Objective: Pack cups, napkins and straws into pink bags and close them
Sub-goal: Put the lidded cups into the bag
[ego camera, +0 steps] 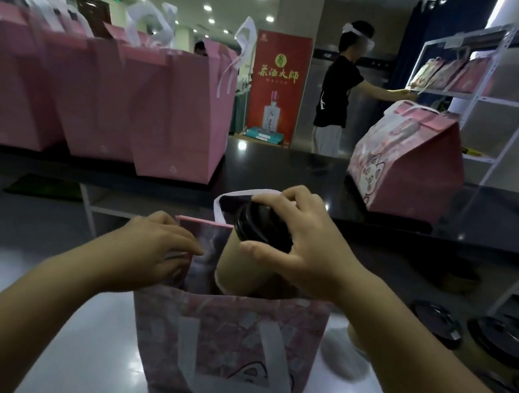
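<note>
Right hand (307,245) clamped around the black lid of the tan cup (244,269), long axis tilted, lid up and away, base already dipping into the open pink bag (230,332) directly below; left hand (159,244) pinching the bag's left rim (holding the mouth open).
</note>
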Demonstrator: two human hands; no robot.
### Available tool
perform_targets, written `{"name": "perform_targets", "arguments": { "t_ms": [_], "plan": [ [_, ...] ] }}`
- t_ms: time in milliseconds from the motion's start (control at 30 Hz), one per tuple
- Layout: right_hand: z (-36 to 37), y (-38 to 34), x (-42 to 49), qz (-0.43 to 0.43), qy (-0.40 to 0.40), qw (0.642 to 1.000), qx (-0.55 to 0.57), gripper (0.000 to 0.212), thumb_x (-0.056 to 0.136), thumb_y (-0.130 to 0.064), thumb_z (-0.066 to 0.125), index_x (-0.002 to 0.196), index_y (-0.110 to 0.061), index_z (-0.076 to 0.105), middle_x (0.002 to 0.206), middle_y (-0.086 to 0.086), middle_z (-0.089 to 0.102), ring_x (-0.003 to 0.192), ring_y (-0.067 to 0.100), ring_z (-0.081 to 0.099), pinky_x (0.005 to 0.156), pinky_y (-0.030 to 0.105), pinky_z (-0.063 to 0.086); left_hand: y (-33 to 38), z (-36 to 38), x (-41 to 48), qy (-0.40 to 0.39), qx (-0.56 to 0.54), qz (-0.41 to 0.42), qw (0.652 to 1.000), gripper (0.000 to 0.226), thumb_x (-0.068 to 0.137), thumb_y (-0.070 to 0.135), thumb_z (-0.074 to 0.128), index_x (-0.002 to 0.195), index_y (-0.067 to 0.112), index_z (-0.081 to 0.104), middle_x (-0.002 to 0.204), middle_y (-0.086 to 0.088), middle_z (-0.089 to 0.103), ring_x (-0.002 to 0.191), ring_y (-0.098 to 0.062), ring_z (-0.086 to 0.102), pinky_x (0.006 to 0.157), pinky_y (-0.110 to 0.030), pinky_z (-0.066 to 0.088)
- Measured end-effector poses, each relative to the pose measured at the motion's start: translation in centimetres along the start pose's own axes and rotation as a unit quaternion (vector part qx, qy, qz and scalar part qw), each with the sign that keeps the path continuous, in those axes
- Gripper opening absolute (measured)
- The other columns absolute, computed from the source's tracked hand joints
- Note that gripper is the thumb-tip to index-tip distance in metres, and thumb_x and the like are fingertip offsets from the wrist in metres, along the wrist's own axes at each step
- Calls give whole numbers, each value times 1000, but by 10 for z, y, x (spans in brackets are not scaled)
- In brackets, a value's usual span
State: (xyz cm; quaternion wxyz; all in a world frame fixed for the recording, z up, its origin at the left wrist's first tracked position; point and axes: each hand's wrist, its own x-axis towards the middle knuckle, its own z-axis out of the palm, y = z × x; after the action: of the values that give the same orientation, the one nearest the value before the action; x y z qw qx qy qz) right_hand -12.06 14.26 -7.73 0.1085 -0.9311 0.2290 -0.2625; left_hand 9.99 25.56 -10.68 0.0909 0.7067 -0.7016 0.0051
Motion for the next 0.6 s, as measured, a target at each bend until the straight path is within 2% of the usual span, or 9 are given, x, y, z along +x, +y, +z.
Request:
{"name": "perform_targets", "arguments": {
  "t_ms": [133,267,400,467,533,600],
  "plan": [
    [15,5,1,1,-120,991,-62,67,74,-69,54,134,-44,36,119,-14,34,110,8,29,94,36,42,-20,-1,3,-17,-29,-1,999,28,89,42,48,116,46,52,116,31,45,113,2,31,92,-20,32],
    [15,8,5,-12,-214,972,-98,65,72,-58,58,132,-47,35,126,-19,32,115,8,30,92,31,42,-38,-5,-1,-21,-41,26,999,20,82,48,54,102,49,52,115,31,45,113,8,30,92,-17,30],
    [11,7,10,-49,-257,956,-134,64,67,-46,63,126,-48,38,125,-24,34,114,6,35,84,24,44,-45,1,-8,-40,-55,36,997,31,70,61,58,95,50,44,134,31,23,110,15,16,91,-13,27],
    [13,3,12,-77,-281,947,-135,65,67,-43,66,125,-47,39,124,-25,34,112,4,37,81,19,43,-43,4,-13,-53,-68,39,996,42,64,69,58,97,52,38,142,31,5,112,13,16,79,-5,30],
    [19,-3,17,-104,-299,940,-131,64,67,-42,69,124,-46,40,121,-24,36,109,4,41,79,21,46,-38,4,-17,-68,-76,47,994,48,59,76,54,96,57,31,138,38,-7,113,13,14,69,0,28],
    [27,-8,23,-118,-311,935,-121,65,65,-41,72,121,-46,40,118,-22,37,106,7,44,79,27,49,-34,5,-18,-78,-83,60,992,49,57,79,53,94,58,28,133,43,-14,115,11,12,68,1,27]
  ]
}}
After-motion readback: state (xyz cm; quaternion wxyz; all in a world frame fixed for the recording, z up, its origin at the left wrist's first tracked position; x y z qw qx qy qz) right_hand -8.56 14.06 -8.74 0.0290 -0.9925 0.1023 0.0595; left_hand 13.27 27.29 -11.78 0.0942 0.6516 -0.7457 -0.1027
